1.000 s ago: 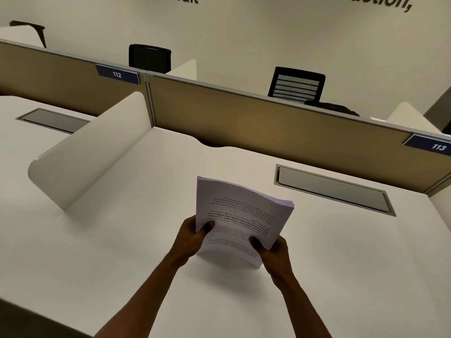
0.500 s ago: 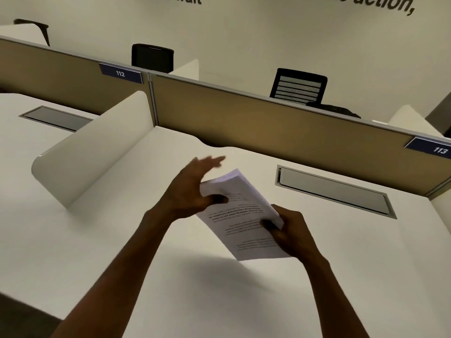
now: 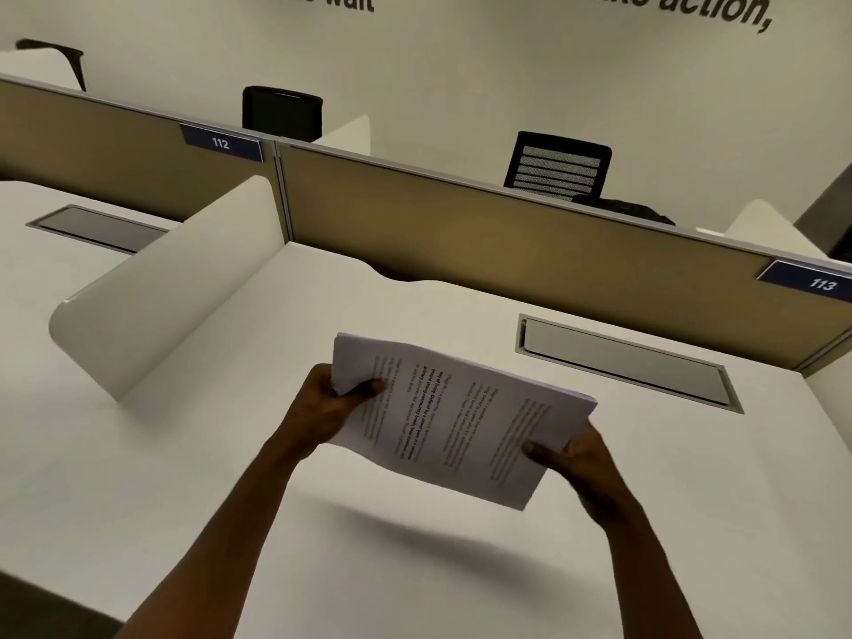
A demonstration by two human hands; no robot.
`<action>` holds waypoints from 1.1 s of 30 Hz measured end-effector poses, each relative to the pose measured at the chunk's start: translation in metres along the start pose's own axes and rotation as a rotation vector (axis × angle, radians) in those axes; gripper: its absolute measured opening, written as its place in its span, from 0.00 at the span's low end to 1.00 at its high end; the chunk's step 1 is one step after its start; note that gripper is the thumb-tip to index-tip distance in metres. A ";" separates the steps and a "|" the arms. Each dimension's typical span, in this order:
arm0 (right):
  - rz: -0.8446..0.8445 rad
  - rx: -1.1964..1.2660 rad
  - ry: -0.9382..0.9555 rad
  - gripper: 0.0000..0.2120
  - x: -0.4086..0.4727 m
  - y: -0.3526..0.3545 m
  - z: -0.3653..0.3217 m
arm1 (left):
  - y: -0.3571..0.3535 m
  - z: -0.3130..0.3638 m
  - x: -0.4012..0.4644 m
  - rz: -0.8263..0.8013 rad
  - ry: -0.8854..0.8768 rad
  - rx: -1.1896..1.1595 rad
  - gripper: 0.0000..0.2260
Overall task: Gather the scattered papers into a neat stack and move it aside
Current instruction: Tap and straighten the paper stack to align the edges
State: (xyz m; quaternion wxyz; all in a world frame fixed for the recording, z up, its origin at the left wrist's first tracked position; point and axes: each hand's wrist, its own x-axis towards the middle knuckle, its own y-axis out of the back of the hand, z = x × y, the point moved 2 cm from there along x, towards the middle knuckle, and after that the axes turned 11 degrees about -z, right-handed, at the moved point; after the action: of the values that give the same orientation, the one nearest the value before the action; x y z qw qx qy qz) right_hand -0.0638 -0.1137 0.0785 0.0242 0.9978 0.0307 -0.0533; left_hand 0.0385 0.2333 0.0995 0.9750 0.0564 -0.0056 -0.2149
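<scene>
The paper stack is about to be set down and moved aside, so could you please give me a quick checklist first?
1. Left hand grips the paper stack: ok.
2. Right hand grips the opposite end: ok.
3. Stack clear of the desk, shadow below: ok.
4. Edges squared: not ok, the stack sags and its right edge fans.
5. No loose sheets left on the desk: ok in view.
6. Landing spot beside the cable hatch free: ok.

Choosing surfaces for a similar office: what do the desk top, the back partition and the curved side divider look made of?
Desk top: smooth matte white, probably laminate; no grain.
Back partition: flat tan panel, fabric or laminate unclear, with a thin grey, metal-looking top rail.
Side divider: matte white rigid board with rounded corners, likely laminate or plastic.
</scene>
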 end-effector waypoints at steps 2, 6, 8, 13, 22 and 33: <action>-0.017 0.036 0.024 0.27 0.001 -0.011 0.010 | -0.006 -0.012 0.002 -0.023 0.024 -0.029 0.16; 0.142 0.120 0.043 0.16 0.004 -0.021 0.024 | -0.012 -0.037 0.003 -0.034 0.059 -0.021 0.08; 0.164 0.108 0.016 0.16 0.003 -0.026 0.036 | -0.010 -0.052 0.000 -0.020 0.090 -0.030 0.08; 0.174 0.043 -0.105 0.16 -0.002 -0.039 0.068 | -0.014 -0.086 -0.008 -0.027 0.155 -0.047 0.09; 0.186 0.010 -0.105 0.18 0.003 -0.042 0.073 | -0.014 -0.097 -0.007 -0.001 0.160 -0.067 0.10; 0.199 -0.002 -0.097 0.17 0.003 -0.040 0.079 | -0.021 -0.100 -0.007 0.041 0.171 -0.120 0.07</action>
State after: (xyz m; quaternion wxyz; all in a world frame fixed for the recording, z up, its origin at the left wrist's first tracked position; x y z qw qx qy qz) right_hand -0.0717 -0.0778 -0.0019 0.0320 0.9922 -0.0695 -0.0988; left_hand 0.0266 0.2279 -0.0018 0.9777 0.0157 0.0891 -0.1893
